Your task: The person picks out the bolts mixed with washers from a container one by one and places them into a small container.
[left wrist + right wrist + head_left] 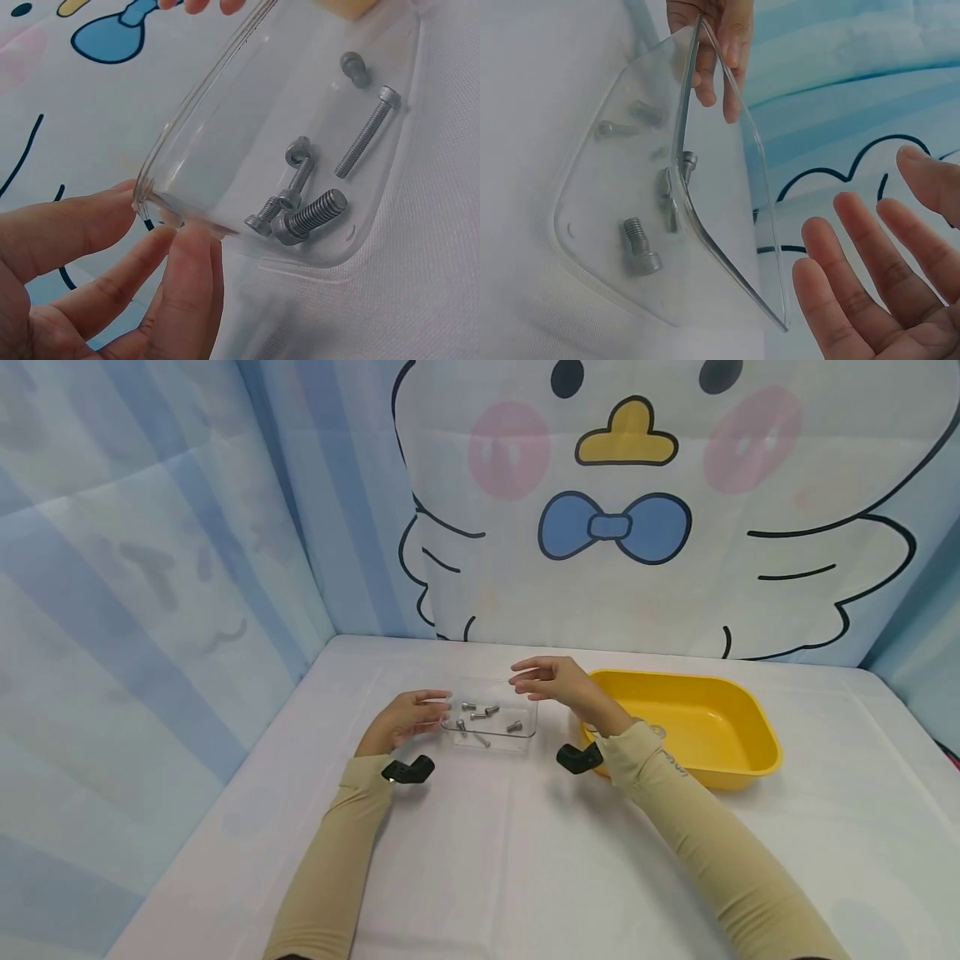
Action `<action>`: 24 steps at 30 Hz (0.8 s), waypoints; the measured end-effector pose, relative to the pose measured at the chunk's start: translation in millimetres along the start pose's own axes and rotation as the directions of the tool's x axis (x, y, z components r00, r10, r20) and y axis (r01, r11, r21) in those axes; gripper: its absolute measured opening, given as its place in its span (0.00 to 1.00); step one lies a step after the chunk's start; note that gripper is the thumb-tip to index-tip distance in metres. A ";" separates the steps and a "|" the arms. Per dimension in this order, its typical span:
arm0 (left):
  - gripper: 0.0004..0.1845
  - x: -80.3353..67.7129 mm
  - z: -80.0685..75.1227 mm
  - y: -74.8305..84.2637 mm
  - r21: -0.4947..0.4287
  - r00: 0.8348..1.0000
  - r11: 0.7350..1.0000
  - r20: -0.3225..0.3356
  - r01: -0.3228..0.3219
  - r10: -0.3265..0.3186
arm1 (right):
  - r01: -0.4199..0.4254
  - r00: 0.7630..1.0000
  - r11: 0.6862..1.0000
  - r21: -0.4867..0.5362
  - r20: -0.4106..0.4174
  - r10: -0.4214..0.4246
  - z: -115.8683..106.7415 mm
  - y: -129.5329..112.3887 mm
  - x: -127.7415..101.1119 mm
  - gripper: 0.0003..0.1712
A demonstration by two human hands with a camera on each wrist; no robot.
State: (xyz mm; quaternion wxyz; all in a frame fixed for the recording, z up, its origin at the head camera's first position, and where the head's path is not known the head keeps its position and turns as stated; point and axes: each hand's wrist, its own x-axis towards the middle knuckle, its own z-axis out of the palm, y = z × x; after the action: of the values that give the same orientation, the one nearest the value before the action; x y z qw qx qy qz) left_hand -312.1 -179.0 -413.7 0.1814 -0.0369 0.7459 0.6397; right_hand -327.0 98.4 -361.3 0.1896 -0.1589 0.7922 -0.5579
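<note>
A clear plastic box (527,743) stands on the table with several socket-head bolts in it. In the left wrist view, a thick short bolt (311,216) lies near smaller ones, and a long thin bolt (367,135) rests apart from them. My left hand (405,720) pinches the box's left end at a corner, thumb by the rim and fingertips against the wall. Over the box's far right corner is my right hand (558,683). Its fingers (862,285) are spread and loosely bent, with nothing between them, a little apart from the box.
A yellow tray (738,727) stands right of the box, partly under my right wrist. Inside it lies a small ring-shaped metal piece (657,731). Black wrist mounts (408,770) stick out from both sleeves. Behind the table hangs a printed cloth (615,602).
</note>
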 end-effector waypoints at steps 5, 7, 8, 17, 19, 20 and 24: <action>0.25 -0.4 -0.6 0.2 -0.004 1.000 1.000 0.001 -0.002 0.002 | 0.035 0.999 0.999 -0.017 0.024 -0.035 -2.5 0.7 -1.0 0.22; 0.25 -0.5 -0.5 0.1 -0.004 1.000 1.000 0.001 -0.002 0.002 | 0.051 0.998 0.998 -0.025 0.031 -0.050 -3.9 0.5 -2.1 0.23; 0.25 -0.6 -0.4 0.0 -0.003 1.000 1.000 0.000 -0.001 0.001 | 0.062 0.997 0.998 -0.033 0.037 -0.061 -4.8 0.5 -2.9 0.23; 0.25 -3.0 1.2 0.1 0.015 1.000 1.000 -0.001 0.006 -0.006 | 0.150 0.986 0.985 -0.090 0.080 -0.143 -17.4 -4.1 -11.0 0.23; 0.25 -3.0 1.6 -0.1 0.020 1.000 1.000 -0.006 0.010 -0.010 | 0.156 0.985 0.984 -0.089 0.084 -0.148 -21.2 -6.8 -13.7 0.23; 0.25 -2.8 1.9 -0.2 0.020 1.000 1.000 -0.008 0.013 -0.013 | 0.160 0.984 0.983 -0.089 0.087 -0.152 -23.2 -8.3 -15.4 0.23; 0.25 -2.4 1.7 0.1 0.025 1.000 0.999 -0.018 0.023 -0.022 | 0.162 0.984 0.980 -0.113 0.094 -0.152 -31.7 -15.8 -22.5 0.23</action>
State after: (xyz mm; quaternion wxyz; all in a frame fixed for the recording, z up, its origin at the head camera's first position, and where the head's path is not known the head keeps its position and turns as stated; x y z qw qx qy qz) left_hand -309.5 -177.7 -413.1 0.1825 -0.0486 0.7551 0.6278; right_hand -321.8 129.8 -333.9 0.1684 -0.2556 0.8005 -0.5152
